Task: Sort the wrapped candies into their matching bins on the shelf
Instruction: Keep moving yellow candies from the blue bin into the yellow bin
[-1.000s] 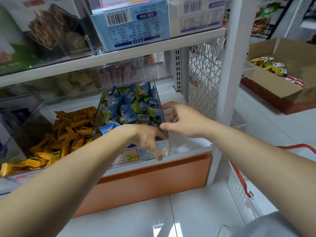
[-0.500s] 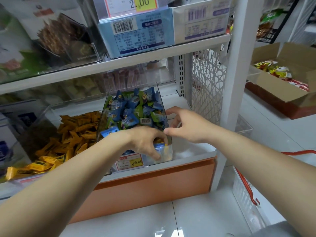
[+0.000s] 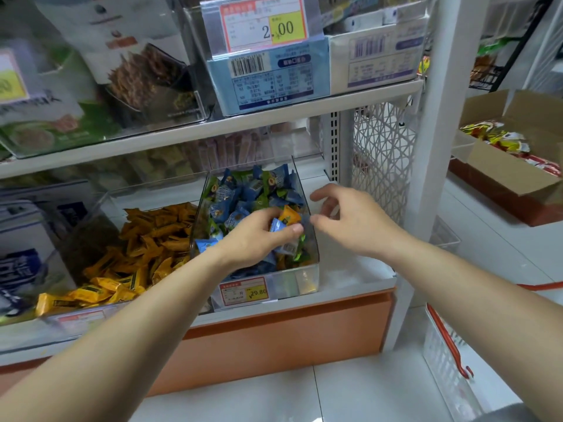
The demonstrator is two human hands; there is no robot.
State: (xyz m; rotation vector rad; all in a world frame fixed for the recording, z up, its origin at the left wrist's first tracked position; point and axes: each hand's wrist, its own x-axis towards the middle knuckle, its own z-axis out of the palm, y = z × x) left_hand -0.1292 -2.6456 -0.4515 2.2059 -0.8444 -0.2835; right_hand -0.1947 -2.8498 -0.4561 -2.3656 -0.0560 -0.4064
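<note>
A clear bin (image 3: 307, 278) on the lower shelf holds several blue and green wrapped candies (image 3: 243, 193). My left hand (image 3: 259, 236) is inside it and grips a small bunch: an orange candy (image 3: 289, 215) and a light blue candy (image 3: 276, 225) stick out between its fingers. My right hand (image 3: 350, 217) hovers just right of the bin's side wall with loosely curled fingers and holds nothing. To the left, a second clear bin (image 3: 100, 202) is filled with orange wrapped candies (image 3: 146, 248).
The upper shelf (image 3: 213, 129) hangs low over the bins, loaded with boxes and price tags. A white post (image 3: 432, 117) and lattice panel stand right of the bin. A cardboard box (image 3: 511, 175) of snacks sits at far right, a white basket with red handle (image 3: 447, 351) on the floor.
My left hand has come up from the bin's front end with candies gripped in it, among them an orange one. My right hand has let go of the bin's wall and shifted slightly right.
</note>
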